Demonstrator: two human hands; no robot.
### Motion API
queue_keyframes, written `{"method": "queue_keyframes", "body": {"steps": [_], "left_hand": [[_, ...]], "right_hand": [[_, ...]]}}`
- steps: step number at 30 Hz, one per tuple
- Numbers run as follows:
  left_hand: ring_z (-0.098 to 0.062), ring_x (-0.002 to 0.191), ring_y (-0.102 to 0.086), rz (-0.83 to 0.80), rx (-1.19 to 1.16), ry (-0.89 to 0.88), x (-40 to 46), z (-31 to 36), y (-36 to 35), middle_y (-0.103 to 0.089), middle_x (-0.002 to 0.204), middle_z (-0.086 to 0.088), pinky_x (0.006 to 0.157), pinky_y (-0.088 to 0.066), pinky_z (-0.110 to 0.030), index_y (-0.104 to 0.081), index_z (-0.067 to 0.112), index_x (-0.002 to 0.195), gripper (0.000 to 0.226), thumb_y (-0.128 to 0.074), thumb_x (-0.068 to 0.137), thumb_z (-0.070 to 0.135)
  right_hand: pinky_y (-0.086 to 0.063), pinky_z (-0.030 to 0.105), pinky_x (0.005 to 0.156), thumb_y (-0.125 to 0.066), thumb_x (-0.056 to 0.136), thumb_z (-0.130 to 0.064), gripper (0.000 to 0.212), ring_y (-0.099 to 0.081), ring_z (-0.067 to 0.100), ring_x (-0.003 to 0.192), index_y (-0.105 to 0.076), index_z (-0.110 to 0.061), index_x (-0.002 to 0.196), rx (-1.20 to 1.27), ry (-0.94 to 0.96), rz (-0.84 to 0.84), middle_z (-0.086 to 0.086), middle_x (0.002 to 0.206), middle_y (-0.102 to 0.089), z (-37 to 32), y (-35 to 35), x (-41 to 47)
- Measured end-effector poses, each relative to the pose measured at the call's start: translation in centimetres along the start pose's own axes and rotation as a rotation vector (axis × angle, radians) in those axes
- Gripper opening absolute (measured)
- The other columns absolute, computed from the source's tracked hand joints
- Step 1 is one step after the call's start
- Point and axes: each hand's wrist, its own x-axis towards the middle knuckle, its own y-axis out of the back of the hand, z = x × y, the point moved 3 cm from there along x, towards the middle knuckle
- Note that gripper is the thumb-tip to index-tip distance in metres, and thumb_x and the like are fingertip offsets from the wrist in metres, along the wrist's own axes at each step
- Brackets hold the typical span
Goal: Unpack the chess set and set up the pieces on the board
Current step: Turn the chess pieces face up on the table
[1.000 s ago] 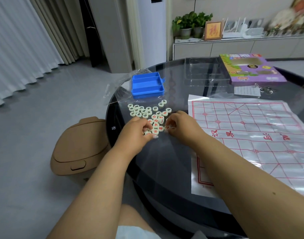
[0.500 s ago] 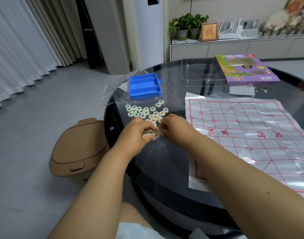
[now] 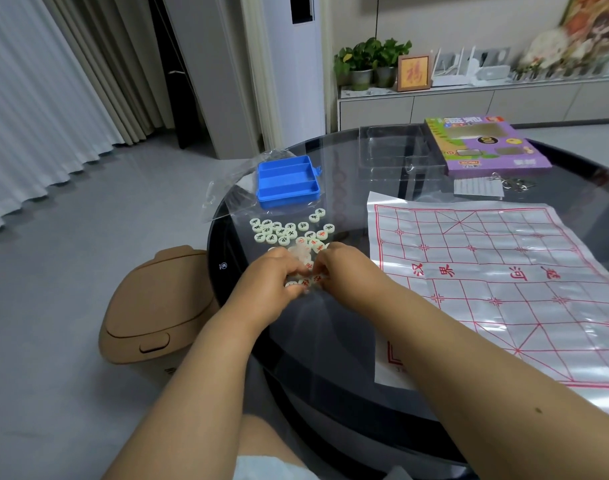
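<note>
On a round dark glass table (image 3: 330,341), both hands meet at the near edge of a scatter of small round pieces (image 3: 289,232). The left hand (image 3: 272,278) has its fingers curled down among the red-marked pieces; the right hand (image 3: 344,268) curls in likewise from 3 o'clock, fingertips almost touching the left's. Whether either hand actually pinches a piece cannot be told, since the fingers hide it. A few red-marked pieces show between and just below the fingertips. The black-marked pieces lie at 12 o'clock of the hands, loose on the glass.

Beyond them, at 12 o'clock, sits an open blue tray (image 3: 287,181) with three compartments, resting on a clear bag (image 3: 227,192). The board (image 3: 504,282), a white sheet with a red grid, lies flat at 3 o'clock of the hands, with no pieces on it. At the board's 12 o'clock are a clear plastic insert (image 3: 393,150), a purple box (image 3: 486,143), a folded leaflet (image 3: 478,187) and some metal rings (image 3: 514,183). A tan bin (image 3: 150,310) stands on the floor at 9 o'clock of the table.
</note>
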Motion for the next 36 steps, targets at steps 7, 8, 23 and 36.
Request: {"method": "queue_keyframes", "body": {"steps": [7, 8, 23, 36], "left_hand": [[-0.006, 0.085, -0.051, -0.034, 0.049, -0.001, -0.4, 0.2, 0.3, -0.049, 0.093, 0.012, 0.077, -0.037, -0.015, -0.072, 0.016, 0.107, 0.029, -0.077, 0.079, 0.021], [-0.009, 0.087, -0.052, -0.048, 0.074, -0.006, -0.4, 0.3, 0.4, -0.050, 0.093, 0.011, 0.079, -0.039, -0.018, -0.072, 0.015, 0.105, 0.026, -0.076, 0.079, 0.020], [-0.013, 0.099, -0.054, -0.139, 0.253, 0.060, -0.7, 1.5, 0.9, -0.055, 0.103, 0.006, 0.084, -0.040, -0.020, -0.067, 0.017, 0.108, 0.020, -0.063, 0.090, 0.013], [-0.004, 0.080, -0.063, -0.207, 0.080, 0.092, -0.1, 3.5, 2.5, -0.069, 0.085, 0.008, 0.076, -0.050, -0.018, -0.075, 0.018, 0.098, 0.018, -0.072, 0.082, 0.015]], "right_hand": [[-0.046, 0.033, 0.087, -0.063, 0.088, -0.022, 0.029, -0.054, 0.027, 0.105, -0.063, -0.013, 0.115, -0.011, -0.004, -0.003, 0.010, 0.118, -0.052, -0.2, -0.1, -0.3], [-0.046, 0.033, 0.087, -0.063, 0.088, -0.022, 0.029, -0.054, 0.027, 0.105, -0.063, -0.013, 0.115, -0.012, -0.004, -0.001, 0.010, 0.118, -0.052, -0.2, -0.1, -0.2], [-0.038, 0.021, 0.075, -0.063, 0.087, -0.017, 0.018, -0.051, 0.015, 0.090, -0.068, -0.014, 0.104, 0.226, -0.002, 0.159, 0.002, 0.106, -0.054, 1.8, 3.0, -4.1], [-0.044, 0.020, 0.075, -0.064, 0.088, -0.022, 0.018, -0.055, 0.013, 0.087, -0.067, -0.018, 0.105, 0.225, -0.238, 0.120, -0.002, 0.101, -0.062, 8.6, 4.8, -9.3]]}}
